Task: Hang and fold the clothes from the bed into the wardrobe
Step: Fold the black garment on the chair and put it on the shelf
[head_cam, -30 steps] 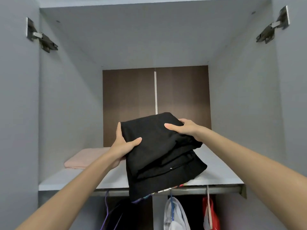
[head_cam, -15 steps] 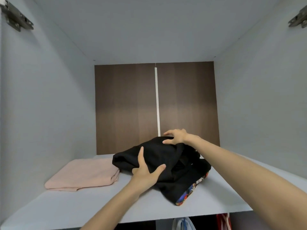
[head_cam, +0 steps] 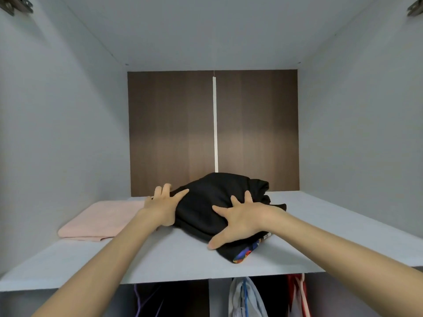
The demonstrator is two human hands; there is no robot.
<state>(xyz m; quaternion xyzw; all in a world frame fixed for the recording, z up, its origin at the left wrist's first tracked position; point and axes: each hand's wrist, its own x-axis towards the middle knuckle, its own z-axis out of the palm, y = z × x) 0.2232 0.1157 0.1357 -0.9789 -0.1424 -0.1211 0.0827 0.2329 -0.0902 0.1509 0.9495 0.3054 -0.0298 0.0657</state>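
The black clothes (head_cam: 217, 193) lie on the wardrobe shelf (head_cam: 160, 259), beside a pink cloth (head_cam: 100, 219). The left hand (head_cam: 161, 205) and right hand (head_cam: 243, 219) press them with fingers spread wide, gripping nothing. Placing seems nearly done. The next move, I think, is to let go gently so the folds keep. No writing can be read.

Bundled garment (head_cam: 217, 202) at the middle of the wardrobe shelf (head_cam: 160, 259), folded cloth (head_cam: 100, 220) just beside it on the left, left hand (head_cam: 160, 209) against its left side, right hand (head_cam: 242, 220) on its front, hanging clothes (head_cam: 245, 298) below the shelf
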